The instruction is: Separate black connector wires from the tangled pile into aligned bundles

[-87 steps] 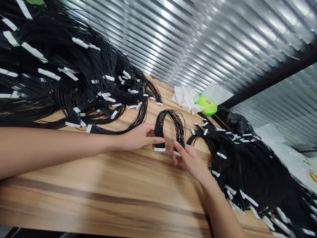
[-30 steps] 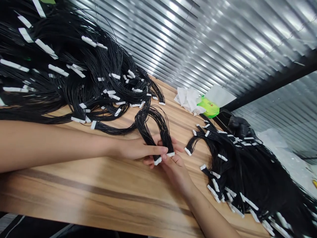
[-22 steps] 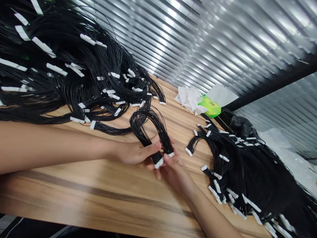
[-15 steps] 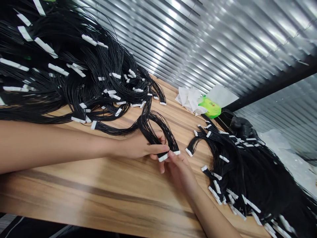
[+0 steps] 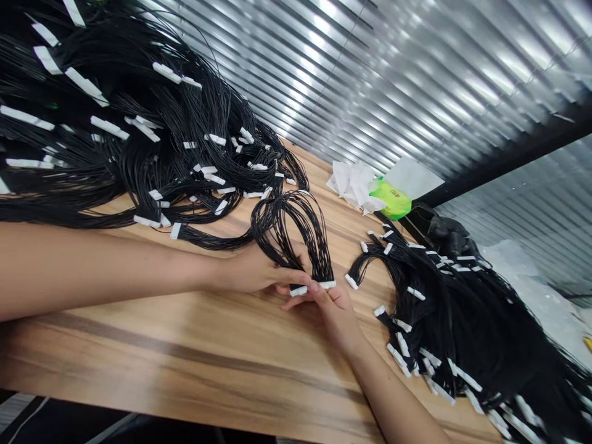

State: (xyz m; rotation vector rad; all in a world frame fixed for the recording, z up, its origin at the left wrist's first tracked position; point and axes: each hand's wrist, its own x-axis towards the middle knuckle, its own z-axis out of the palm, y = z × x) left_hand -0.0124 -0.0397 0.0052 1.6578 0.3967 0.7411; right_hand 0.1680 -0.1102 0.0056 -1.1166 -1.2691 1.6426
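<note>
A large heap of black wires (image 5: 139, 145), tipped with small white connectors, is piled on the wooden table (image 5: 152, 351) at about ten o'clock from the hands. The left hand (image 5: 256, 271) is brought in from nine o'clock, with its fingers closed behind the legs of a looped bundle of black wires (image 5: 289, 225) and its thumb laid across the front. The step in hand is judged to be the aligning of the bundle's two white connectors (image 5: 314, 287), which are held close together near the table, about level, at the bundle's lower ends. The loop is arched up towards twelve o'clock, and its strands are spread loosely, though none looks snagged. The right hand (image 5: 335, 311) is brought in from five o'clock, with its fingertips pressed against the connectors from below; the exact grip is partly hidden. A steady pinch on both connectors is judged to be called for, so that their alignment is kept. A second heap of black wires (image 5: 446, 314) lies at about three o'clock, while crumpled white tissue (image 5: 351, 188) and a green packet (image 5: 391, 200) are placed at about one o'clock.
</note>
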